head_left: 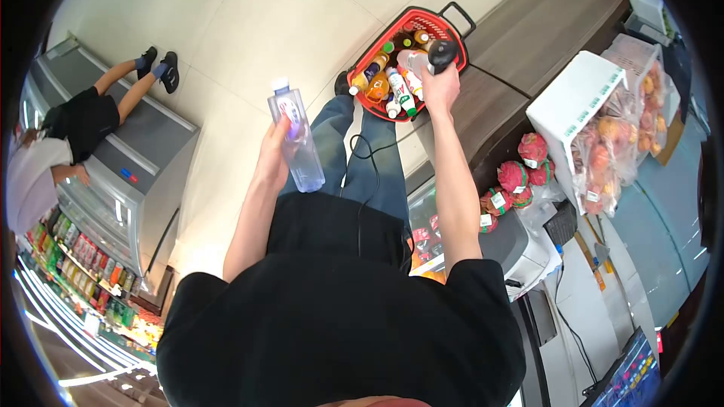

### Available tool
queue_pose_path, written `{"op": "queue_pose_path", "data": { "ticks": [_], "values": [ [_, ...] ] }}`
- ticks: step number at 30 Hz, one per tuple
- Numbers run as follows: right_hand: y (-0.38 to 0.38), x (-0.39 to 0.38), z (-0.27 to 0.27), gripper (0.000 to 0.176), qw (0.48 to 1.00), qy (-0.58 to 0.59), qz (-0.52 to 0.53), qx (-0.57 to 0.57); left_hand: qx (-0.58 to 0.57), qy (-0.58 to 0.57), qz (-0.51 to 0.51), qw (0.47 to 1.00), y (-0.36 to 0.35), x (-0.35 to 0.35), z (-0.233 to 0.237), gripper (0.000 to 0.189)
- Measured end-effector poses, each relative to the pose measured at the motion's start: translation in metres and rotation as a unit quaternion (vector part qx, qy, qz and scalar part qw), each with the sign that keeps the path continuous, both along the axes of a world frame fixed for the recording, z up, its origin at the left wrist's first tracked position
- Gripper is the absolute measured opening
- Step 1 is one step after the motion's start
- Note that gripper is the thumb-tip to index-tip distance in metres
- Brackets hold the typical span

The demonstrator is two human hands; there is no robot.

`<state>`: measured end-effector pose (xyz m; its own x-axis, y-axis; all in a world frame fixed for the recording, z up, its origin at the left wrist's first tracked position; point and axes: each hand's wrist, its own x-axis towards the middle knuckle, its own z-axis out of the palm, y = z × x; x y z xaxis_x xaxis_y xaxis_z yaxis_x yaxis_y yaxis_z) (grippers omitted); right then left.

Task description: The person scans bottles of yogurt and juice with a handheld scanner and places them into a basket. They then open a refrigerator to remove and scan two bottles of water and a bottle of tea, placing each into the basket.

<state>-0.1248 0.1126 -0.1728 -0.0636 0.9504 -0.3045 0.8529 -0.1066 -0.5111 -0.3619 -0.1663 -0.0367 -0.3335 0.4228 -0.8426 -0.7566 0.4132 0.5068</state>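
A clear plastic bottle point(304, 152) with a white cap is held in my left hand point(275, 152), fingers wrapped round its side. My right hand point(441, 90) grips a black handheld device point(442, 54), whose rounded head is over the right side of a red shopping basket point(363, 60). Several bottles lie in the basket, among them a white one with a green cap point(400, 89) and an orange one point(377, 88). Part of the device is hidden by my fingers. A black cable point(369, 157) hangs down in front of my legs.
To the right are a wooden-looking counter point(520, 30), dragon fruits point(513, 176), a white foam box point(569, 105) and bagged fruit point(603, 151). A monitor point(630, 373) is at the lower right. At the left, another person point(90, 120) stands by a grey freezer point(162, 143).
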Motion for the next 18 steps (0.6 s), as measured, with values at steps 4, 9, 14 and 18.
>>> {"op": "queue_pose_path", "data": {
  "ticks": [4, 9, 14, 18],
  "values": [
    [0.007, -0.02, -0.082, 0.053, 0.998, -0.017, -0.035, -0.04, -0.061, 0.067, -0.108, 0.99, 0.003, 0.015, -0.016, 0.055],
    [-0.006, -0.034, -0.146, 0.048, 0.997, -0.047, 0.005, -0.063, -0.072, 0.08, -0.152, 0.983, 0.007, 0.028, -0.036, 0.056],
    [-0.039, -0.026, -0.176, 0.049, 0.992, -0.049, -0.068, -0.098, -0.087, 0.064, -0.179, 0.978, 0.023, 0.037, -0.041, 0.053],
    [-0.063, -0.02, -0.173, 0.047, 0.984, -0.034, -0.131, -0.112, -0.094, 0.063, -0.158, 0.981, 0.032, 0.047, -0.043, 0.052]
  ]
}}
